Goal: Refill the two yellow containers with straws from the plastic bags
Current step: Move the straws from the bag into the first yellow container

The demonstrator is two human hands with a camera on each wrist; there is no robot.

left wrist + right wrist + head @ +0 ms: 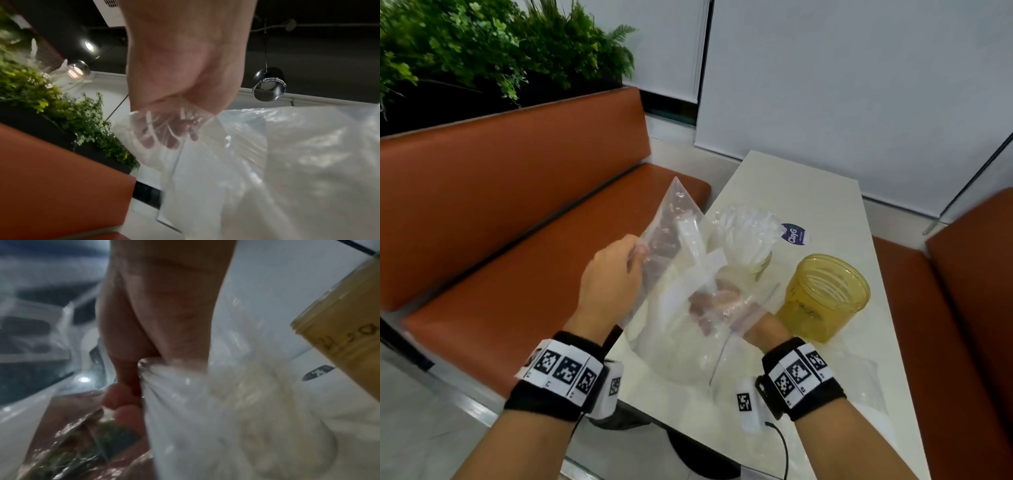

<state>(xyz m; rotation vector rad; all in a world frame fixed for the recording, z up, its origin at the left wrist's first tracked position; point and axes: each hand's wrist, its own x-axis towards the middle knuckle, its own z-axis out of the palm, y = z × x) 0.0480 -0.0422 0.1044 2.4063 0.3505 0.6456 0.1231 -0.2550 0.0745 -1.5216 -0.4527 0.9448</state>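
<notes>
While the left hand (613, 274) pinches the plastic bag (667, 246) by its edge to hold the mouth open above the bench (808, 192), the right hand (717, 303) reaches inside and grasps wrapped straws (700, 260), the empty yellow container (825, 296) standing just beside.

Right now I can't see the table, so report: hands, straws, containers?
Left hand grips the clear plastic bag. Right hand inside it, closing on wrapped straws. Near yellow container open, empty. Nothing blocking.
</notes>
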